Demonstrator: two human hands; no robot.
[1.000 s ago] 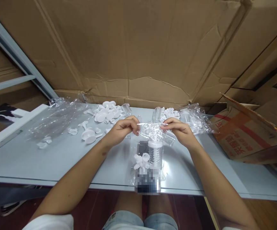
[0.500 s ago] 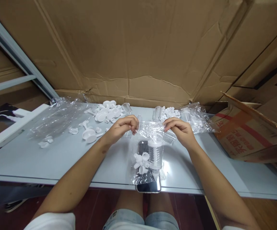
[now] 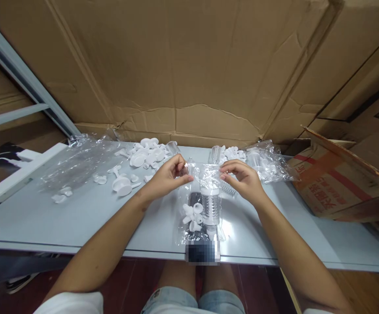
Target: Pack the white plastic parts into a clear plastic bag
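A clear plastic bag (image 3: 184,229) hangs over a dark phone (image 3: 201,253) at the table's front edge. Inside it are several small white flower-like pieces (image 3: 192,218) and a clear ribbed cylinder (image 3: 211,209) with a white cap and a white nozzle pointing down. My left hand (image 3: 171,176) is at the bag's top left corner, its thumb stretched along the film and its fingers curled. The top right corner is pinched between thumb and fingers of my right hand (image 3: 242,176). The phone is partly covered by the bag, and its lower end is pixelated.
White plastic parts (image 3: 146,152) are heaped at the back, with more (image 3: 233,154) right of centre. Empty bags (image 3: 81,161) lie on the left beside a power strip (image 3: 25,170). A filled bag (image 3: 268,161) and a cardboard box (image 3: 333,183) stand right. Cardboard (image 3: 189,65) walls the back.
The bag has risen slightly, and its contents have shifted a little. My left thumb has moved out from the curled fingers along the bag's top edge. My right hand has moved slightly left.
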